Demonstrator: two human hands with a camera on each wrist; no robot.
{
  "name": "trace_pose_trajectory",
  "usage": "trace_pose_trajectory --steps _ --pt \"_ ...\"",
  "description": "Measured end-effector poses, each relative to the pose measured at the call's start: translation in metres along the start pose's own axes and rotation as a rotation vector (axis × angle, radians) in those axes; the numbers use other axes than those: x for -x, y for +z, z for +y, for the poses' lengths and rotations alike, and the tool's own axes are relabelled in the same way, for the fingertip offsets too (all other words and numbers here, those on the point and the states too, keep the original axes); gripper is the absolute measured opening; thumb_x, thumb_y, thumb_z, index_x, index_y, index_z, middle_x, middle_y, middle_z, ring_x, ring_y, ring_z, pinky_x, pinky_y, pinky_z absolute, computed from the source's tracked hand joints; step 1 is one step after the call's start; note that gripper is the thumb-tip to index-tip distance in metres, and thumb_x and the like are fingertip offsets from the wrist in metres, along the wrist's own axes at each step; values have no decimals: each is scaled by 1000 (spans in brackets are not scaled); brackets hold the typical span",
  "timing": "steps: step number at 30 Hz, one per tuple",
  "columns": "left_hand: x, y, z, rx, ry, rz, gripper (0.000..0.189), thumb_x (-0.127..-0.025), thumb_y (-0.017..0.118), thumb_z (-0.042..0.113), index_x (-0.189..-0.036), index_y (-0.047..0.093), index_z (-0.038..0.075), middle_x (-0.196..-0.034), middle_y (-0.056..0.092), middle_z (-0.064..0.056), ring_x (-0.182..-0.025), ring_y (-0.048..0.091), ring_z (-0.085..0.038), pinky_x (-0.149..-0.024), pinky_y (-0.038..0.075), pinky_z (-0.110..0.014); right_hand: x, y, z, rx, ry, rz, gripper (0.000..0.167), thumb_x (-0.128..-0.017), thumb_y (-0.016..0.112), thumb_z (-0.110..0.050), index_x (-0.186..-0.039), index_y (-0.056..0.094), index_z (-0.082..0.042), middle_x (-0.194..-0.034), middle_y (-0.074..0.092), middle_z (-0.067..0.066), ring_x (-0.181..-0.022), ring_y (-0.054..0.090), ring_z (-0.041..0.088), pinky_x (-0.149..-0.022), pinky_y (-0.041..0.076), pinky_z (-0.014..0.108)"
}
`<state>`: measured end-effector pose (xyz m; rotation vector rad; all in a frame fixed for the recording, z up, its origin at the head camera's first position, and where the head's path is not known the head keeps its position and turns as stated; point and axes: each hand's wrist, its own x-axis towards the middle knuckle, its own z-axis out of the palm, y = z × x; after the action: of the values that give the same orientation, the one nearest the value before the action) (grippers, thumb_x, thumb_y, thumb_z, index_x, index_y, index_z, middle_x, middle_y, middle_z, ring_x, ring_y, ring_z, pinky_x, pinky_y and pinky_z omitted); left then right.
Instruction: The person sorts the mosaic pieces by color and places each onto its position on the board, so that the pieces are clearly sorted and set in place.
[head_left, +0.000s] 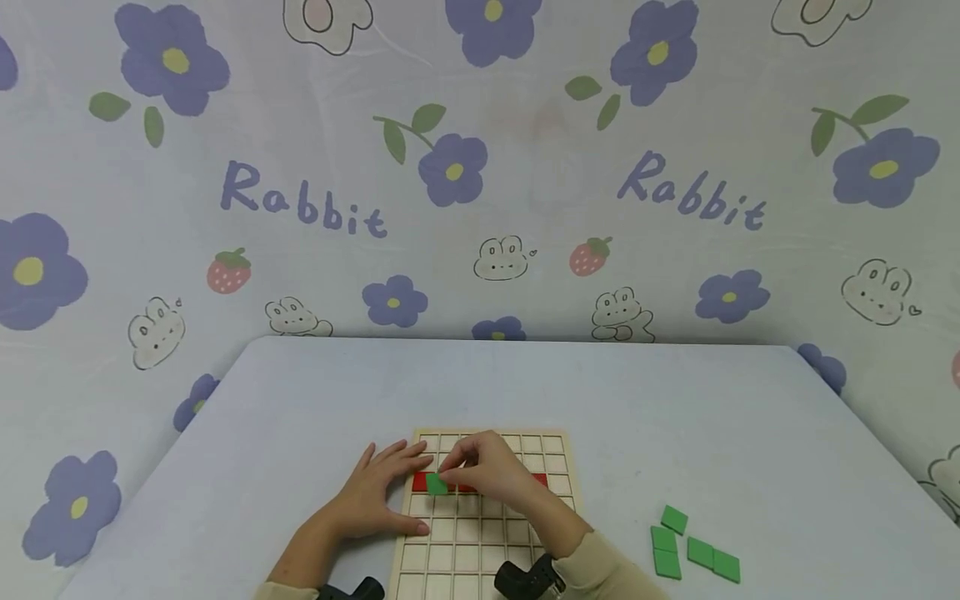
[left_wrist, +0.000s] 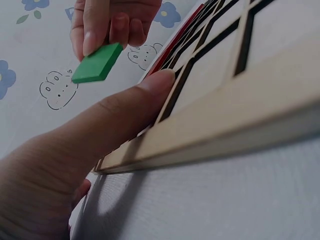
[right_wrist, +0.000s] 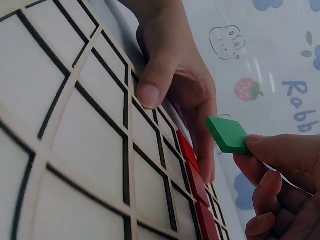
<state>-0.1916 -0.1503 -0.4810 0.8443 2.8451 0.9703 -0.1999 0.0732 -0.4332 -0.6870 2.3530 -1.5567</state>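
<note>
A wooden grid board (head_left: 450,558) lies on the white table, with a row of red square tiles (right_wrist: 196,184) set across its upper part. My left hand (head_left: 371,496) rests at the board's left edge, fingers spread; the left wrist view shows its thumb (left_wrist: 115,110) on the frame. Between thumb and fingertips my right hand (head_left: 487,471) pinches a green square tile (left_wrist: 97,63). The wrist views show that tile raised over the board, tilted, near the left end of the red row. The right hand hides part of that row in the head view.
Several loose green tiles (head_left: 701,552) lie on the table (head_left: 315,400) to the right of the board. Behind the table hangs a white cloth (head_left: 547,275) printed with flowers and rabbits. Dark wrist devices (head_left: 525,577) sit at both sleeves.
</note>
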Motion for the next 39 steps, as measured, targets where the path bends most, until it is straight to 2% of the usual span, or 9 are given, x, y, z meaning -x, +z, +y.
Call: trace_pose_trajectory --steps 6,13,19,32,39 --pt "-2 0 0 -11 8 2 86 -63 76 59 -135 50 20 -148 38 -2 -141 25 -34 -111 0 -64 -6 8 -1 79 -11 16 8 -81 70 -11 -82 73 -3 -83 67 7 -62 46 7 -52 38 17" --pt "-2 -1 1 1 10 2 86 -63 77 58 -135 50 19 -148 38 -3 -141 24 -35 -110 0 -65 -10 21 2 116 -13 1 5 -81 70 -6 -78 72 -2 -82 68 6 -67 54 3 -58 45 17" --pt "-1 0 1 7 9 0 86 -64 77 57 -135 49 18 -148 38 -4 -140 24 -35 -110 -1 -65 -10 30 5 156 -18 8 5 -79 70 -4 -75 71 -3 -75 68 4 -65 53 1 -60 46 16" --pt "-1 2 -2 1 19 12 85 -63 77 58 -135 50 20 -148 39 -3 -140 25 -35 -110 1 -65 -8 34 8 207 -61 7 5 -80 71 -5 -76 71 -2 -75 67 3 -64 51 -2 -59 46 15" --pt "0 2 -2 6 15 15 86 -63 77 57 -135 50 19 -148 39 -3 -140 26 -35 -110 1 -65 -6 35 3 282 -69 4 6 -81 70 -7 -77 72 -2 -74 65 1 -65 48 -2 -57 42 14"
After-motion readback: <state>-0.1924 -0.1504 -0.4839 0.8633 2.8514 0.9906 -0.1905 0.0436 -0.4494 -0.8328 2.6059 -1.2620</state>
